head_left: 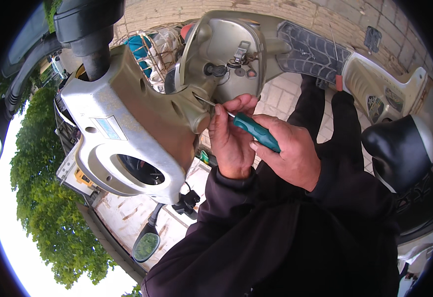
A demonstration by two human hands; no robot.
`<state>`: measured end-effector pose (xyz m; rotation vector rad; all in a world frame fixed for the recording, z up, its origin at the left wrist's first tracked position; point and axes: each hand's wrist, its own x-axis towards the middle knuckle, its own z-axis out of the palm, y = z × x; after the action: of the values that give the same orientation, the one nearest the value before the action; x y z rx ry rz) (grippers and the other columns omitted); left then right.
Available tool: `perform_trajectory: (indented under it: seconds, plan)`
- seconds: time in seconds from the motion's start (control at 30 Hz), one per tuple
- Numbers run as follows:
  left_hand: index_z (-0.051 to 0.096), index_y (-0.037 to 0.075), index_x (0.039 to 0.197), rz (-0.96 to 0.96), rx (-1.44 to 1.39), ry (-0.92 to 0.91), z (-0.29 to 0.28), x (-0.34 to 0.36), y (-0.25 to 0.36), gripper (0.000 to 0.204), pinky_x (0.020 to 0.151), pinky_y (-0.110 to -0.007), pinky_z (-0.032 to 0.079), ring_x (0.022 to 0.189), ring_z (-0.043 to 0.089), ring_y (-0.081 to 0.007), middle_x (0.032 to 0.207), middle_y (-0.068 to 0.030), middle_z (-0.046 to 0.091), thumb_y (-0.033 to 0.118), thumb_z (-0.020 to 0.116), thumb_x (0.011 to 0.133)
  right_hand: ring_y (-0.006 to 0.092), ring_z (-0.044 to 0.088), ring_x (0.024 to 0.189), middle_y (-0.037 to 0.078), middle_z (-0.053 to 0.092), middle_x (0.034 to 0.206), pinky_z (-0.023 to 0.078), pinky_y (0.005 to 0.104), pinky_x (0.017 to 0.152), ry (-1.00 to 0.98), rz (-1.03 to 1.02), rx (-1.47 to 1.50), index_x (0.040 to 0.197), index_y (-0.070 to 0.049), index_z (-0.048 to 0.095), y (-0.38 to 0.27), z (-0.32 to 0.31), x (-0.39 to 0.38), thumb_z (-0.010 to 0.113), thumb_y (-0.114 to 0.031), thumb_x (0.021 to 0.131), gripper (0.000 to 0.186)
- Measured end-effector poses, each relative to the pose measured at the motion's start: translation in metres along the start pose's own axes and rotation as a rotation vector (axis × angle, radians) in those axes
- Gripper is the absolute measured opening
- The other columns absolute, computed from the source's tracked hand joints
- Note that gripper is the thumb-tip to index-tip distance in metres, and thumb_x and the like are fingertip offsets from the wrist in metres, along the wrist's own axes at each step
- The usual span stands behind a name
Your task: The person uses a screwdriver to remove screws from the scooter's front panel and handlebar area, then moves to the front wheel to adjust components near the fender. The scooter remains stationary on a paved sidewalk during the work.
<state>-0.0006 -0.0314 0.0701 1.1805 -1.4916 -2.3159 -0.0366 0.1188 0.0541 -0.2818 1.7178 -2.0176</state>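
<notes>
In my right hand (290, 151) is a screwdriver with a green handle (257, 132), the fingers wrapped round it. Its thin metal shaft points up and left into a recess in the scooter's silver-beige handlebar cover (152, 119). My left hand (232, 141) is palm up beside the cover, with thumb and fingertips closed at the shaft. The tip is hidden in the recess. Just beyond my hands is the scooter's front inner panel (231, 37), with a key (219, 71) at the lock and a metal hook (241, 52).
A red-handled screwdriver (339, 83) and small loose screws (304, 52) lie on the black footboard mat (305, 42). A wire basket (164, 47) holds bags. One mirror (147, 245) hangs lower left, near a black cable-ended part (186, 202). The black seat (399, 148) is at right.
</notes>
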Motion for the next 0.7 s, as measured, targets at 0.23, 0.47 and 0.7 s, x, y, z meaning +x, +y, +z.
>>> perform_trajectory:
  seconds: [0.23, 0.47, 0.7]
  plan:
    - [0.070, 0.000, 0.107, 0.017, 0.054, 0.049, 0.001, 0.000, 0.002, 0.035, 0.106, -0.045, 0.048, 0.108, 0.069, -0.0308, 0.112, -0.0183, 0.073, 0.030, 0.051, 0.110, 0.0153, 0.063, 0.061, 0.011, 0.060, 0.075, 0.051, 0.0299, 0.053, -0.035, 0.170, 0.092, 0.122, 0.000, 0.062, -0.004, -0.007, -0.005, 0.074, -0.026, 0.093, 0.041]
    - [0.069, 0.000, 0.108, 0.029, 0.032, -0.004, -0.001, 0.000, 0.004, 0.036, 0.107, -0.046, 0.047, 0.108, 0.069, -0.0304, 0.111, -0.0172, 0.074, 0.031, 0.051, 0.109, 0.0188, 0.061, 0.054, 0.012, 0.062, 0.076, 0.049, 0.0312, 0.048, 0.040, -0.097, -0.158, 0.122, -0.001, 0.060, 0.008, 0.010, -0.009, 0.074, -0.027, 0.091, 0.043]
    - [0.071, 0.001, 0.102, 0.047, 0.072, 0.030, 0.000, 0.000, 0.006, 0.036, 0.107, -0.048, 0.046, 0.107, 0.069, -0.0308, 0.110, -0.0166, 0.074, 0.031, 0.052, 0.109, 0.0267, 0.069, 0.065, 0.015, 0.067, 0.087, 0.053, 0.0349, 0.057, -0.060, 0.063, -0.087, 0.129, -0.001, 0.054, -0.005, 0.001, -0.012, 0.075, -0.035, 0.092, 0.055]
